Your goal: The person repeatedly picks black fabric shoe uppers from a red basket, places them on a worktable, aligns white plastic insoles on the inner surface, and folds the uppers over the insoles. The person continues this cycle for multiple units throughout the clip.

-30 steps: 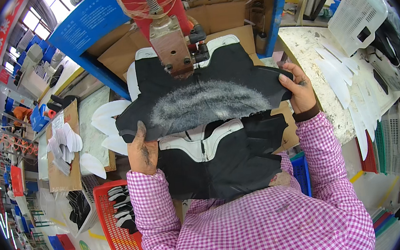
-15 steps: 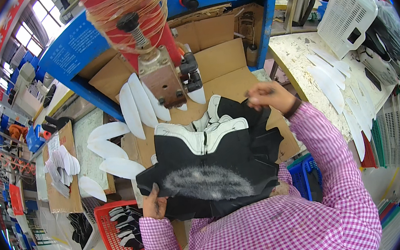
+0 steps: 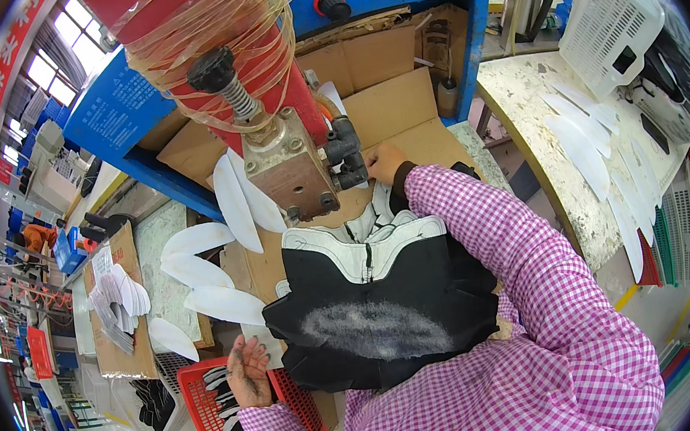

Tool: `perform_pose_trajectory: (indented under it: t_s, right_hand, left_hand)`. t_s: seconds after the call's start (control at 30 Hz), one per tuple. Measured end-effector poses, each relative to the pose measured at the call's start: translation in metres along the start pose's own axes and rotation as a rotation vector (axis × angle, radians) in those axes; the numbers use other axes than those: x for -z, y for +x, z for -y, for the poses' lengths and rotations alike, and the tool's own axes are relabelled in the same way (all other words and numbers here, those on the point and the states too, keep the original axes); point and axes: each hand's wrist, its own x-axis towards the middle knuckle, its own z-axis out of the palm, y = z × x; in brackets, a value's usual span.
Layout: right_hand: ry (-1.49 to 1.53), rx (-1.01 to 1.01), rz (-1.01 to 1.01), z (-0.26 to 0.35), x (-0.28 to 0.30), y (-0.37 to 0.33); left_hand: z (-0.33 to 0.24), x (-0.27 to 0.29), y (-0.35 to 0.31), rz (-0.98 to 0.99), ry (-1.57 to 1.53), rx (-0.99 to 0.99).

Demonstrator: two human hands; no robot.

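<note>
A stack of black shoe-upper-like pieces (image 3: 401, 285) with white curved trim lies in front of me, against my checked sleeve and body. The top piece carries a rough greyish-white patch (image 3: 373, 329). To the left of the stack, my left hand (image 3: 249, 373) is open with its palm turned up and dark smudges on it, over the rim of a red basket (image 3: 206, 416). Beyond the stack, my right hand (image 3: 384, 164) reaches in beside the metal head (image 3: 286, 167) of the red machine arm; its fingertips are partly hidden there.
White leaf-shaped pieces (image 3: 225, 306) lie left of the machine, and more (image 3: 580, 155) on the right table. The blue machine housing (image 3: 131, 111) stands behind, cardboard (image 3: 393, 107) lining its opening. A white plastic basket (image 3: 613, 19) leans at the far right.
My left hand has let go of the black pieces and moved left, fingers opening. My right hand has moved left and away from me, toward the machine head.
</note>
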Motion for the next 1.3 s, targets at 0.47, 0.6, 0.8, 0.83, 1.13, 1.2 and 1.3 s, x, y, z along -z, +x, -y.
perform_pose_trajectory:
  t_s: [0.47,0.6,0.8,0.83,1.13,1.2,1.3]
  right_hand:
    - [-0.241,0.0,-0.048,0.0,-0.004,-0.006]
    - [-0.016,0.011,-0.001,-0.002,-0.001,-0.011]
    - [0.301,0.241,0.001,0.005,0.033,-0.044]
    - [0.308,0.262,-0.021,0.008,0.04,-0.048]
    - [0.328,0.17,-0.142,0.025,0.1,-0.081]
    - [0.403,0.243,-0.135,0.027,0.121,-0.105]
    - [0.293,0.322,-0.217,0.037,0.149,-0.155]
  left_hand:
    - [-0.033,-0.063,-0.021,0.174,0.031,-0.165]
    - [-0.034,-0.053,-0.026,0.122,0.043,-0.184]
    - [-0.034,-0.064,-0.022,0.157,0.048,-0.16]
    - [-0.034,-0.071,-0.021,0.189,0.031,-0.181]
    - [-0.029,-0.145,-0.029,0.414,0.094,-0.23]
    - [-0.028,-0.153,-0.035,0.466,0.152,-0.205]
    - [-0.023,-0.173,-0.042,0.51,0.187,-0.204]
